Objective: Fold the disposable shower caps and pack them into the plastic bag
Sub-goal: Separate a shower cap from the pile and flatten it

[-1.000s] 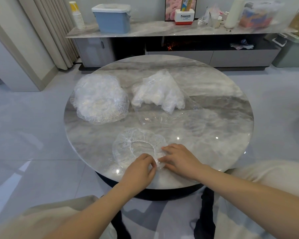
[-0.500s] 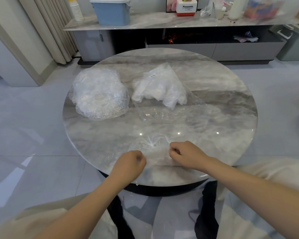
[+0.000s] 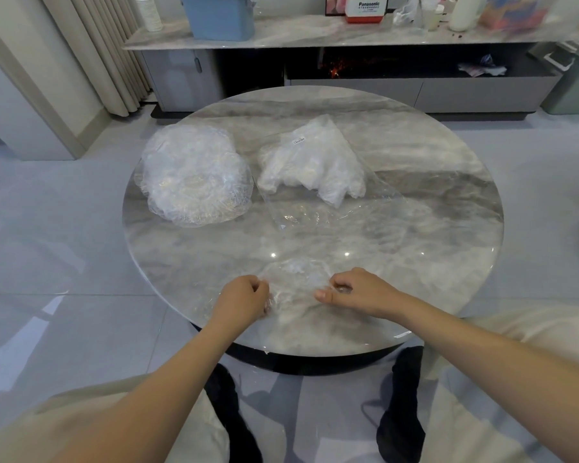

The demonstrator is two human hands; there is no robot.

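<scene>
— Both grips curled?
— Yes: left hand [image 3: 244, 297] and right hand [image 3: 358, 290] each pinch an end of one clear shower cap [image 3: 296, 279], stretched between them at the bench's [image 3: 448, 235] near edge.
— The rest?
— Unfolded cap pile [image 3: 194, 175] far left; plastic bag [image 3: 315, 162] beside it, mid-bench.

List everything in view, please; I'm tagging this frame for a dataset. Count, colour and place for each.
shower cap being folded: one, clear, table's near edge, stretched between both hands
stack of shower caps: one pile, clear-white, far left of table
plastic bag: one, clear, part-filled with white folded caps, table centre-back
round table: one, grey marble
storage box: one, blue, on the sideboard behind
Panasonic box: one, red and white, on the sideboard
curtain: one, beige, back left
left hand: pinches the cap's left edge
right hand: pinches its right edge
</scene>
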